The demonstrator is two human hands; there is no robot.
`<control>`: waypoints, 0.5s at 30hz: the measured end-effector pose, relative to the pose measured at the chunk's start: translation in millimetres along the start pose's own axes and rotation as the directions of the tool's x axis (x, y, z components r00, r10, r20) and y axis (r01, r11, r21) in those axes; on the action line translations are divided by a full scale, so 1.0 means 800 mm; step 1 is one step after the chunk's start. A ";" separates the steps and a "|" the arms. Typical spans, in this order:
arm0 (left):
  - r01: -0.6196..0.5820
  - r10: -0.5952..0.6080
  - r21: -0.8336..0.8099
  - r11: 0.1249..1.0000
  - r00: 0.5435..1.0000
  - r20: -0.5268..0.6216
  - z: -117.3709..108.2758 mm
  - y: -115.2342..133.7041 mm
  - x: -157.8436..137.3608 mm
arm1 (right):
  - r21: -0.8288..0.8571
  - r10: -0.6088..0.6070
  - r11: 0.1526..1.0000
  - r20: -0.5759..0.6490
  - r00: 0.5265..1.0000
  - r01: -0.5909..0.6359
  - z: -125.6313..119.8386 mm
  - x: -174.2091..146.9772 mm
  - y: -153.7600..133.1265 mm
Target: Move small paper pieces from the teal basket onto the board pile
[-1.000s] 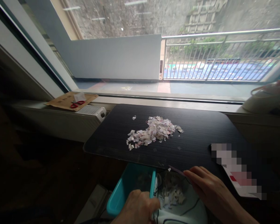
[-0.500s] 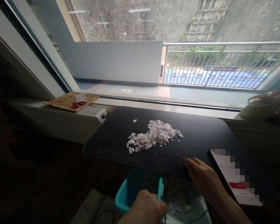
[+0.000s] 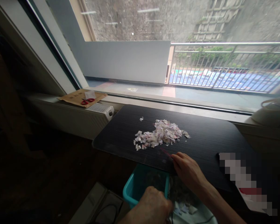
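A pile of small paper scraps [image 3: 164, 133] lies on the dark tabletop [image 3: 121, 133], pale with pinkish bits. Just in front of the pile, close to the table's near edge, my right hand [image 3: 189, 168] pinches a thin pinkish-purple strip [image 3: 166, 152]; its exact kind is unclear. My left hand [image 3: 151, 199] is a closed fist below the table edge, over the near rim of a teal bin [image 3: 128, 188]. Its fingertips and anything in them are hidden. To its right, a pale container [image 3: 206, 214] has paper scraps inside, partly behind my right forearm.
A phone-like slab [image 3: 245, 183], partly pixelated, lies at the table's right. Red-handled scissors [image 3: 87, 101] rest on a brown envelope [image 3: 72, 97] above the radiator [image 3: 100, 112]. A window sill [image 3: 144, 104] runs behind the table. A dark cable hangs around the containers.
My right hand has moved left across the table's near edge with the strip, closer to the pile's front. My left hand stays by the teal bin. The whole view has shifted slightly left.
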State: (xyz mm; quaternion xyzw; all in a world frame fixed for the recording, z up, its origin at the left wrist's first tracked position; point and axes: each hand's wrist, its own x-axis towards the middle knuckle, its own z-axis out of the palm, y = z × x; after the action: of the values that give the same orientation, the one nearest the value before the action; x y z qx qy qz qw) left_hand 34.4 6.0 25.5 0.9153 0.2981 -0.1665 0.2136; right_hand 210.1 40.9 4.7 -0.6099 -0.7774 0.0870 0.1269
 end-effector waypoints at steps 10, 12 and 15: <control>0.001 -0.002 -0.026 1.000 1.000 -0.012 -0.001 -0.001 -0.004 | 0.123 -0.161 0.981 0.107 0.981 0.148 -0.002 -0.028 -0.035; -0.002 0.001 -0.038 0.999 0.999 -0.038 0.001 -0.001 -0.005 | 0.138 -0.154 0.980 0.092 0.984 0.141 -0.005 -0.035 -0.026; 0.011 -0.014 -0.045 0.999 0.997 -0.078 0.006 -0.002 -0.006 | 0.122 -0.116 0.986 0.022 0.993 0.113 -0.003 -0.046 -0.007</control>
State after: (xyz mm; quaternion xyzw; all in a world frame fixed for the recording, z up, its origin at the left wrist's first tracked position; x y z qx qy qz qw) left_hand 29.1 2.2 22.9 0.9143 0.3156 -0.1249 0.2212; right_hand 214.2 4.1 5.4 -0.5541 -0.8062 0.1353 0.1572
